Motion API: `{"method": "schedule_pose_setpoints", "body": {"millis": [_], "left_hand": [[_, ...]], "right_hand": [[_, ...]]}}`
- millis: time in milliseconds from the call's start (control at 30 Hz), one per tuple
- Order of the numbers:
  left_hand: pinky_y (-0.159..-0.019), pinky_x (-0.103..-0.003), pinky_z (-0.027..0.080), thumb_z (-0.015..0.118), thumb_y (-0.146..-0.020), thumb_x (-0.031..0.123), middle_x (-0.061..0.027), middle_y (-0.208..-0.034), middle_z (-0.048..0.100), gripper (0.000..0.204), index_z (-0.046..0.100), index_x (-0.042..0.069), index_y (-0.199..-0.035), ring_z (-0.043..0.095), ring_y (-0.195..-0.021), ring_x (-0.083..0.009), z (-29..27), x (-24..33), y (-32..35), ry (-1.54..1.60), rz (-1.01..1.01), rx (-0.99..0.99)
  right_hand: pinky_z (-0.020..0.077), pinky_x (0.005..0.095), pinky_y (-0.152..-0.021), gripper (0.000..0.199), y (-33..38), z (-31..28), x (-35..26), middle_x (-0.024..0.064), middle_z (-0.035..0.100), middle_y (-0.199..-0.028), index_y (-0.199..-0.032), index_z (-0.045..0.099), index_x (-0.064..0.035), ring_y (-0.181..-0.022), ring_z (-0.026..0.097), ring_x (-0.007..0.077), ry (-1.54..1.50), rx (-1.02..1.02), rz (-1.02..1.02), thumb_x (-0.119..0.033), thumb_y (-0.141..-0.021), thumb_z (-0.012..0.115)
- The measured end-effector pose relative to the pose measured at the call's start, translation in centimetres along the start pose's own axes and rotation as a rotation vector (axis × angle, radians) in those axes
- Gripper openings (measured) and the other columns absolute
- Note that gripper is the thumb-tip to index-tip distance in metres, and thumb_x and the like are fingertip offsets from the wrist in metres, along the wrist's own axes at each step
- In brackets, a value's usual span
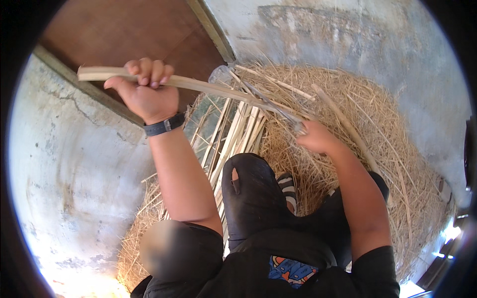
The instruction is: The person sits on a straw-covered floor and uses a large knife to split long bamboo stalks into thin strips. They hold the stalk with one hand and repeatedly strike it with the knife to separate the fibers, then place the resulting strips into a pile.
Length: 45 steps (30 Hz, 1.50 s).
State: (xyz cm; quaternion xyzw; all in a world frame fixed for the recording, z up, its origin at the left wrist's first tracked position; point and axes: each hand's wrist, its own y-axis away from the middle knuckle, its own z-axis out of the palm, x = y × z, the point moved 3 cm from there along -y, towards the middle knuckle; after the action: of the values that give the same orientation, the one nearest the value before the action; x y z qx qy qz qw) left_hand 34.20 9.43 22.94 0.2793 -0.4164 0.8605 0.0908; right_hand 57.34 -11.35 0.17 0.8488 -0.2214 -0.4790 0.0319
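My left hand (149,92), with a dark band at its wrist, is closed around a long pale bamboo strip (213,89). One end of the strip sticks out to the left of my fist, and the rest slants down to the right. At the lower right, my right hand (318,137) grips what looks like the handle of a long knife (263,96). Its narrow grey blade points up and to the left, crossing or lying against the strip; the exact contact cannot be made out. My fingers partly hide the handle.
Several split pale strips (237,130) lie in a bundle beside my left knee. Straw-like shavings (377,114) spread over the floor, with a thicker pole (345,124) on them. Clear plastic (219,74) lies near a brown door (124,35). Grey walls (64,159) stand on both sides.
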Motion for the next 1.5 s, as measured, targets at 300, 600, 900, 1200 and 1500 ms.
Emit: {"method": "schedule_pose_setpoints", "body": {"millis": [300,600,900,1200,1500], "left_hand": [[-0.054,-0.028,0.029,0.035,-0.087,0.078,0.0041,-0.061,0.032,0.067,0.048,0.013,-0.076,0.027,-0.053,-0.0117,6.8,-1.8,-0.1,-0.071,-0.023,-0.044],[-0.057,-0.028,0.029,0.037,-0.09,0.074,0.0034,-0.064,0.033,0.064,0.048,0.013,-0.078,0.028,-0.056,-0.0123,10.6,-2.8,1.1,-0.071,-0.05,-0.051],[-0.057,-0.028,0.028,0.034,-0.093,0.071,0.0025,-0.065,0.032,0.062,0.046,0.012,-0.079,0.026,-0.057,-0.0128,11.6,-3.9,-1.3,-0.098,-0.075,0.014],[-0.056,-0.028,0.029,0.029,-0.098,0.067,0.0018,-0.064,0.032,0.062,0.046,0.01,-0.081,0.027,-0.057,-0.0133,9.3,-4.4,-3.5,-0.167,-0.032,0.092],[-0.056,-0.027,0.03,0.035,-0.095,0.069,0.0019,-0.065,0.034,0.061,0.046,0.01,-0.082,0.028,-0.056,-0.0124,7.1,-4.2,-4.6,-0.14,-0.019,0.036]], "right_hand": [[0.0458,0.0316,-0.051,0.034,3.4,-0.6,4.7,0.0064,0.058,-0.068,-0.108,0.059,0.0021,-0.052,0.055,0.0146,-0.447,0.221,0.116,-0.013,-0.078,0.067],[0.0452,0.032,-0.051,0.039,8.8,-2.9,4.3,0.0056,0.057,-0.069,-0.114,0.058,0.001,-0.055,0.056,0.0159,-0.43,0.37,0.118,-0.018,-0.081,0.068],[0.0462,0.0362,-0.058,0.041,9.9,-3.9,3.3,0.0132,0.063,-0.076,-0.111,0.059,0.0028,-0.059,0.061,0.0211,-0.356,0.457,0.031,-0.023,-0.081,0.069],[0.047,0.0363,-0.056,0.041,6.4,-2.0,3.9,0.0123,0.064,-0.078,-0.112,0.059,0.0011,-0.059,0.061,0.0205,-0.308,0.441,0.053,-0.023,-0.081,0.07],[0.0539,0.0406,-0.069,0.041,0.1,5.5,-2.5,0.0197,0.066,-0.091,-0.115,0.057,0.0025,-0.068,0.065,0.0296,-0.556,0.447,-0.2,-0.02,-0.083,0.068]]}}
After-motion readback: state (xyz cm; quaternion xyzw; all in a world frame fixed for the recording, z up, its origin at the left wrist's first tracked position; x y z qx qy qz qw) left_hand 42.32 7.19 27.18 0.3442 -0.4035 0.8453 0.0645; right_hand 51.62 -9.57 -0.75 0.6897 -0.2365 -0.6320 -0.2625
